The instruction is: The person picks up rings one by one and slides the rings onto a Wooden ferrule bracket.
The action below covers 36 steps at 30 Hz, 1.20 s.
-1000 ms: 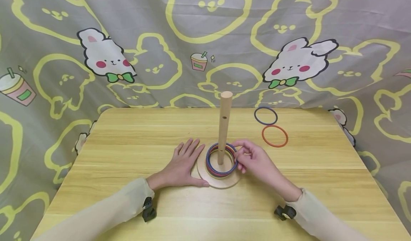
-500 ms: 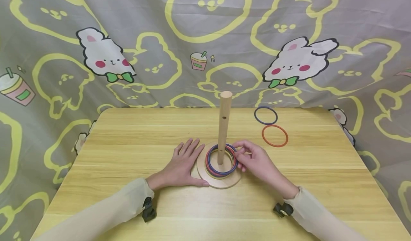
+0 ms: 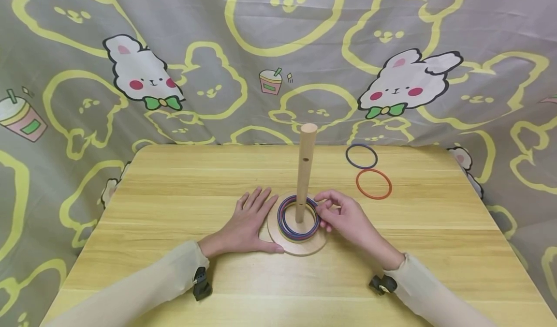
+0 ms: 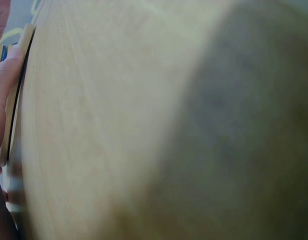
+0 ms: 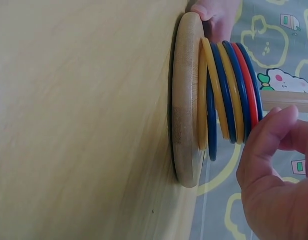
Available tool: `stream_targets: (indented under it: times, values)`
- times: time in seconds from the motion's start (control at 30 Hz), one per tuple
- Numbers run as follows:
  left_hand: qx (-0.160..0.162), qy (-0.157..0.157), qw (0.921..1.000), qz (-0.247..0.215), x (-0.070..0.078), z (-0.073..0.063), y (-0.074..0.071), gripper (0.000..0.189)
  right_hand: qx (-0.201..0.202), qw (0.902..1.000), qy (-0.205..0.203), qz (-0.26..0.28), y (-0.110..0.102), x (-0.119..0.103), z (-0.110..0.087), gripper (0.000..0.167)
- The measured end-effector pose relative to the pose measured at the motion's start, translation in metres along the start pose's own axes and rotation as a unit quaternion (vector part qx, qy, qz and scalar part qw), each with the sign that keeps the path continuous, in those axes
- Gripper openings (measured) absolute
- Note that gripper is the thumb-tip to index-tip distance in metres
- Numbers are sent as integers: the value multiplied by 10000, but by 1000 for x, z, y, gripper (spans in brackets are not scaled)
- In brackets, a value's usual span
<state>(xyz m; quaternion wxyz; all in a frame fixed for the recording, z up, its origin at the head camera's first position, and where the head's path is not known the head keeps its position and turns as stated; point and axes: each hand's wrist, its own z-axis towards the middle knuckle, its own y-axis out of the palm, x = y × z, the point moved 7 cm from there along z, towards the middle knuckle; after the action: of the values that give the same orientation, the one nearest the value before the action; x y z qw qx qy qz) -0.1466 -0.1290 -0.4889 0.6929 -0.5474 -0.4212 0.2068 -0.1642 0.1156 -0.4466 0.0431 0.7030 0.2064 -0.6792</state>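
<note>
A round wooden base (image 3: 287,245) with an upright wooden post (image 3: 306,165) stands mid-table. Several thin rings (image 3: 280,228) in blue, red and yellow lie stacked loosely around the post. My left hand (image 3: 245,223) lies flat on the table, fingers spread, thumb on the base's edge. At the stack's right rim, the thumb and fingers of my right hand (image 3: 344,215) pinch the ring edges. In the right wrist view the upper rings (image 5: 238,90) lean, with a blue one (image 5: 251,80) topmost beside a red one; my fingers partly hide their edge.
A loose blue ring (image 3: 361,156) and a loose red ring (image 3: 374,184) lie at the back right of the wooden table (image 3: 174,186), close together. A patterned grey curtain (image 3: 209,138) hangs behind the table's back edge.
The stacked rings have shifted slightly left around the post, and red shows less at their left side. My right hand has moved slightly left; my left hand has stayed in place.
</note>
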Motion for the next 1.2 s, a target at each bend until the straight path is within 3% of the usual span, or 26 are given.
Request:
stream_targets:
  times: [0.63,0.9,1.2]
  values:
    - [-4,-2,10000,-28,2,0,-2,133,374,9991,109,177,-24,4,-7,28]
    - [-10,-22,10000,-45,2,0,-2,133,775,9969,-48,132,-53,7,-8,29]
    - [-14,-9,10000,-51,2,0,-2,133,1241,9921,42,-158,-103,28,-8,32]
